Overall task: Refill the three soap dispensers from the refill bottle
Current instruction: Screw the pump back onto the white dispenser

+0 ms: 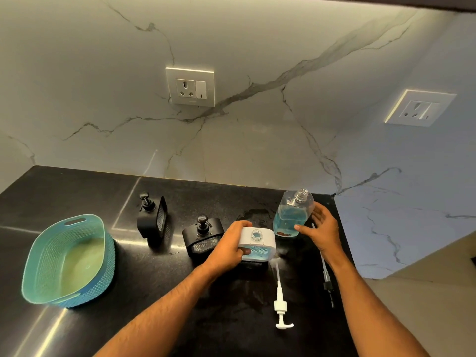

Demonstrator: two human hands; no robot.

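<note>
— So, where do we have the white dispenser (257,243)?

— We hold it in our left hand (230,247), fingers over its far side and the thumb pressed on its near face; its pump is off and its round neck stands open on top; blue soap shows through the mesh window on its near side.

— And the refill bottle (293,213)?

— It stands just beyond and to the right of the white dispenser, uncapped, threaded neck up, blue liquid filling it partway; our right hand (322,229) is at its right side, fingers spread and fairly straight, the thumb tip touching its lower edge; we cannot tell whether the fingers touch the bottle, but they are not curled round it.

— What lies around us on the black counter (77,186)?

— The white pump (280,305) lies near us, its tube pointing towards the white dispenser; a darker pump (326,276) lies under our right wrist, its tube running up towards the bottle; two black dispensers stand to the left with pumps on, the nearer one (203,235) just beside our left hand, the farther one (152,217) well left of it; a teal basket (69,258) sits at the far left, well apart; a wet patch (255,215) shines behind the white dispenser.

— Anything in the way?

— Between the bottle's neck and the open dispenser we see only our own hands.

— Any writing?

— None we can read; a brown mark at the bottle's base is too small to make out; two wall sockets (190,87) sit on the marble behind.
</note>
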